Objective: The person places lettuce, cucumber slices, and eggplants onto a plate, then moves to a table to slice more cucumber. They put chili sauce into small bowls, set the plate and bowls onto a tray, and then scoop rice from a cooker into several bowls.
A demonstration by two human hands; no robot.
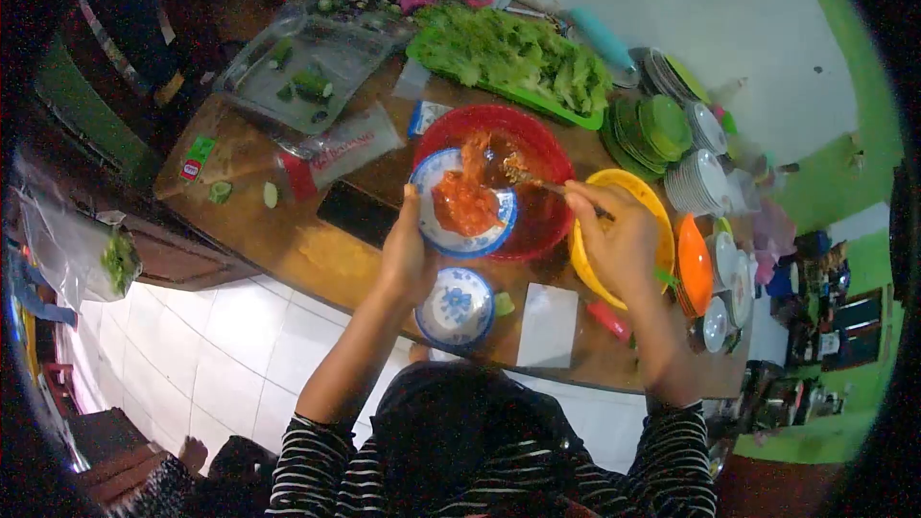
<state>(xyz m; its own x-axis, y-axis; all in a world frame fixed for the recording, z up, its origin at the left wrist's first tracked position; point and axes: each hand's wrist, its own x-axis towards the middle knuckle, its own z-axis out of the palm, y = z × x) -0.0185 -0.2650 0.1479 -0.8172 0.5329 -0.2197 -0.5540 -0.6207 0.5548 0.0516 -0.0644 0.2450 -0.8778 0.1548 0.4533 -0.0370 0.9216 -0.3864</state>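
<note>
A white bowl with a blue rim pattern [445, 242] is gripped at its edge by my left hand [408, 254], thumb over the rim. It is tilted over a red basin [558, 155], and chunky red sauce [466, 206] lies in it and at its far lip. Between thumb and fingers my right hand [619, 230] holds a spoon [549, 187], its tip over the basin with bits of food on it. The basin's contents are partly hidden by the bowl. Beneath my right forearm stands a yellow bowl [592, 273].
Behind the basin is a green tray [441, 65] of lettuce [518, 53]. Clear plastic containers [251, 86] with cucumber stand far left. Stacked plates [696, 182] line the right. A patterned bowl [455, 307], dark phone [357, 213] and white rectangular item [548, 326] lie nearer.
</note>
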